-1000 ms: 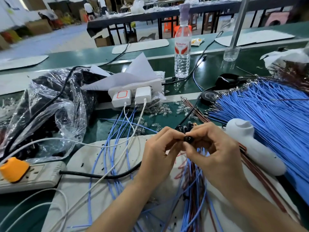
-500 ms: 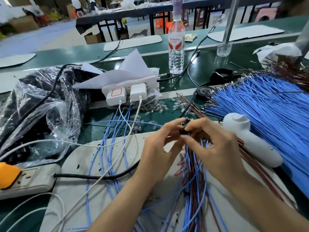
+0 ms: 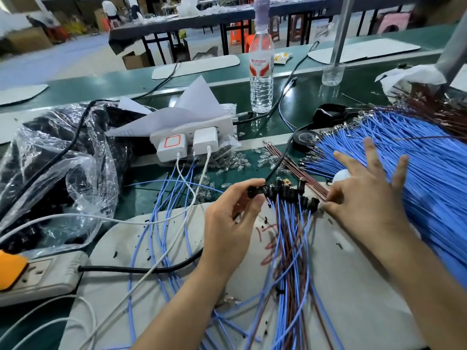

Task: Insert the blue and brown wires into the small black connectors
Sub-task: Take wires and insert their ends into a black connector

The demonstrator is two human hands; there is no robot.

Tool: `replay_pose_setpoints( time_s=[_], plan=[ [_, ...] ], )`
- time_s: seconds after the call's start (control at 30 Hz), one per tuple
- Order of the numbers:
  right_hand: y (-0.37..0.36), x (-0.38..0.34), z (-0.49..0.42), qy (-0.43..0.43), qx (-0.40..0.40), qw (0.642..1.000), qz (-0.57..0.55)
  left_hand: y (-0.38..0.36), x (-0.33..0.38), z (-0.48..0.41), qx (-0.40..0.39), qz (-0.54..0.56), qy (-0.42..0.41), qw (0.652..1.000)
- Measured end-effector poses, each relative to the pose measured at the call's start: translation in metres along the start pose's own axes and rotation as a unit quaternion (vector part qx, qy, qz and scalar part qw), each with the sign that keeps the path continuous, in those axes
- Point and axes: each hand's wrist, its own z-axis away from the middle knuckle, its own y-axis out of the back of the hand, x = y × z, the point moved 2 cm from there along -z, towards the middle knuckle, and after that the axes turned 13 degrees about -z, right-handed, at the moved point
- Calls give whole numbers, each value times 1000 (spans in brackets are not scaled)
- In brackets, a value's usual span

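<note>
Head view: left hand (image 3: 228, 218) pinching a black connector (image 3: 252, 192), right hand (image 3: 364, 198) spread beside the connector row (image 3: 293, 193).

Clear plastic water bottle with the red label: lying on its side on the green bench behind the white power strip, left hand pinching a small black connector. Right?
One error. In the head view, the clear plastic water bottle stands upright, not on its side. It is on the green bench behind the white power strip, and the left hand does pinch a small black connector.
</note>
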Motion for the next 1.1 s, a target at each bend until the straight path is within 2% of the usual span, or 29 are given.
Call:
replay_pose_setpoints(
  time_s=[0.07,0.17,0.37,0.43,0.5,0.57,0.6,0.67,0.73,0.83,0.93,1.1],
  plan=[
    [-2,-2,0,-16,-22,998,65,0,0,1,-4,1,4,1000],
    [-6,-6,0,-16,-12,992,121,0,1,1,-7,-2,8,1000],
    [-15,-8,-2,6,6,992,127,-2,3,0,-2,-51,-1,999],
    [-14,-9,-1,28,43,996,72,0,3,1,3,-48,5,999],
    [-7,-9,3,56,130,989,-36,0,2,0,2,-31,11,999],
    [5,-13,7,119,246,950,-151,-2,3,0,-5,-5,12,1000],
    [9,-19,11,151,273,929,-202,-2,4,1,-11,13,11,1000],
    [11,-35,19,217,253,905,-265,-4,7,1,-25,51,5,998],
    [3,-50,29,281,187,893,-296,-4,9,1,-34,93,7,995],
    [-11,-62,39,310,100,898,-297,-3,9,-1,-47,181,41,981],
    [-15,-58,37,291,91,907,-292,3,7,-5,0,212,80,974],
    [-7,-44,27,268,189,918,-223,16,1,-9,179,176,87,964]
  ],
)
